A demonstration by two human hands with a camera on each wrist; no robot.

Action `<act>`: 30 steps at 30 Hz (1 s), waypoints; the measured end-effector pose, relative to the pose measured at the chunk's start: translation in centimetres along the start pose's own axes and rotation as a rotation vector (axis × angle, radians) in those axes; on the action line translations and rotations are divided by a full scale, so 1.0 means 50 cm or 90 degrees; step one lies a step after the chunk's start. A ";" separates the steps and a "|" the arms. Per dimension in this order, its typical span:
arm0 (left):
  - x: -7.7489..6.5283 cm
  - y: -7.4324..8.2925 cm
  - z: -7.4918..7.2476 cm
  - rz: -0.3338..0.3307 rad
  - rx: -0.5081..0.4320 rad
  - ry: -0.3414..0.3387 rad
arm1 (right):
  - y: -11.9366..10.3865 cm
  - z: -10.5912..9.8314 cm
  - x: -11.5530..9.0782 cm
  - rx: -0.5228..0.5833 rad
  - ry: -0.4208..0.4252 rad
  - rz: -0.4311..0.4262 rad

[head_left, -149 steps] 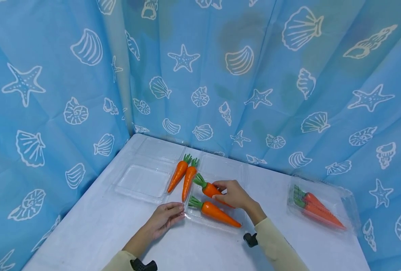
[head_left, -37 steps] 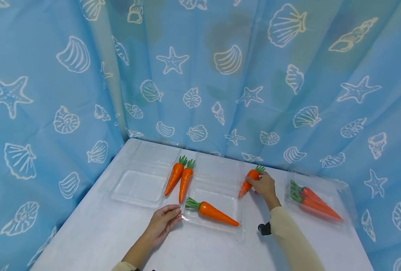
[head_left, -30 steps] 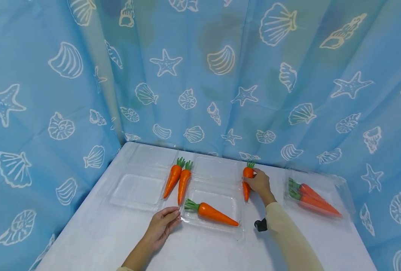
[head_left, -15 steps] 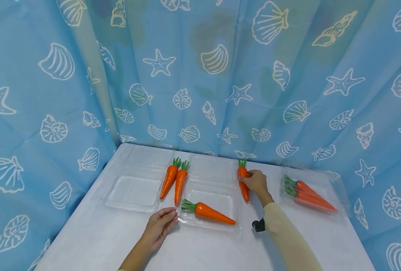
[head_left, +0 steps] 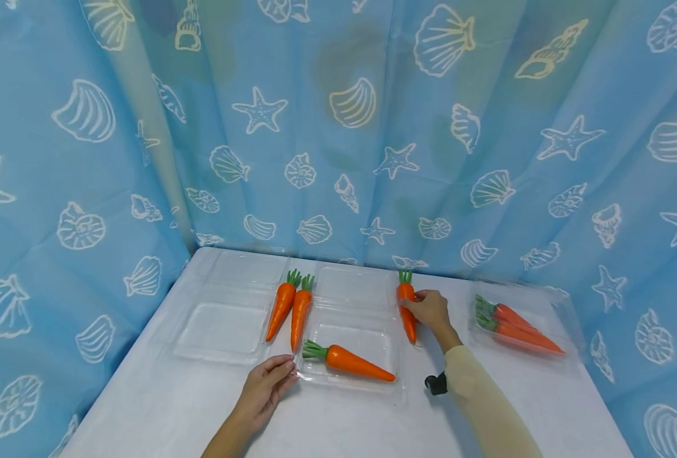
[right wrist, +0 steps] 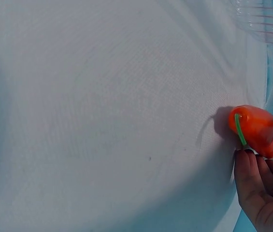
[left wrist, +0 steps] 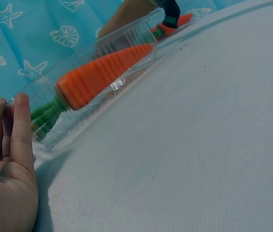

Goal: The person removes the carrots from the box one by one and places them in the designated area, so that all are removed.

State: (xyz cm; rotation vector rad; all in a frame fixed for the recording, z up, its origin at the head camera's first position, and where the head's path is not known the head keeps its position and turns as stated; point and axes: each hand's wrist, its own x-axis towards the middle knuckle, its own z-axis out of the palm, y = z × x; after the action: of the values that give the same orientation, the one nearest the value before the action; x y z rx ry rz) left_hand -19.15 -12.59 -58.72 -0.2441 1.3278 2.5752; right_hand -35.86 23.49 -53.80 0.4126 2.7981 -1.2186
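My right hand (head_left: 431, 312) holds an orange carrot (head_left: 407, 312) just right of the middle clear plastic clamshell box (head_left: 344, 383), its green top toward the curtain. In the right wrist view the fingertips touch the side of this carrot (right wrist: 259, 130), which shows its tip end. Another carrot (head_left: 355, 364) lies in that box's front half, its lid folded open behind. My left hand (head_left: 264, 389) pinches the box's front left corner between thumb and fingers; the left wrist view shows the hand (left wrist: 13, 164) at the clear wall beside the carrot's green leaves.
Two carrots, a left one (head_left: 281, 310) and a right one (head_left: 300, 317), lie between the middle box and an open clear box (head_left: 218, 331). At the right, a closed clear box (head_left: 569, 324) contains two carrots. A blue shell-patterned curtain (head_left: 338, 159) borders the white table (head_left: 327, 426).
My right hand has lifted one carrot out of the middle box, carried it right and turned it leaves-back. My left hand stays at the box corner. The head view has shifted.
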 end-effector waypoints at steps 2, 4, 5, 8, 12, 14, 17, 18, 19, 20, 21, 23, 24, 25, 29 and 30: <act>-0.004 -0.002 -0.002 0.006 0.000 -0.001 | 0.001 0.002 -0.002 0.007 -0.009 0.000; -0.006 -0.003 -0.003 0.006 -0.001 0.003 | 0.003 0.002 -0.003 0.004 -0.011 -0.001; -0.007 -0.003 -0.003 0.004 -0.002 0.004 | 0.004 0.001 -0.004 0.002 -0.012 0.002; -0.006 -0.002 0.000 -0.004 -0.004 0.010 | 0.007 -0.002 -0.004 -0.007 -0.010 0.004; -0.002 0.000 0.006 -0.006 -0.009 0.031 | 0.009 -0.007 -0.001 -0.002 -0.013 0.011; -0.001 -0.001 0.009 -0.008 -0.013 0.040 | 0.011 -0.011 0.000 0.002 -0.011 0.013; 0.001 -0.001 0.011 -0.015 -0.024 0.051 | 0.010 -0.015 0.002 0.001 -0.003 0.006; 0.002 -0.001 0.011 -0.018 -0.026 0.053 | 0.009 -0.017 0.002 0.002 0.001 0.004; 0.002 -0.001 0.010 -0.019 -0.025 0.053 | 0.008 -0.019 0.001 0.003 0.005 0.000; 0.002 -0.002 0.010 -0.018 -0.024 0.052 | 0.007 -0.021 0.001 0.003 0.013 -0.008; 0.002 -0.002 0.010 -0.018 -0.024 0.051 | 0.005 -0.023 0.000 0.004 0.020 -0.016; 0.003 -0.002 0.009 -0.018 -0.026 0.049 | -0.001 -0.028 -0.002 0.006 0.037 -0.038; 0.003 -0.002 0.009 -0.017 -0.028 0.049 | -0.005 -0.030 -0.003 0.005 0.049 -0.057; 0.003 -0.002 0.008 -0.015 -0.028 0.048 | -0.009 -0.033 -0.004 0.002 0.062 -0.079; 0.002 -0.003 0.009 -0.011 -0.036 0.044 | -0.033 -0.046 -0.017 -0.002 0.110 -0.186; 0.001 -0.004 0.009 -0.008 -0.035 0.041 | -0.041 -0.049 -0.023 -0.003 0.116 -0.214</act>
State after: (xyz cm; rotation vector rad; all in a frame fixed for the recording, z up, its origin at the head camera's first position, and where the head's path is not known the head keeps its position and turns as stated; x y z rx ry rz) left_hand -19.17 -12.08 -58.62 -0.3472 1.2732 2.6169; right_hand -35.20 23.68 -50.46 0.0535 3.1201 -1.2906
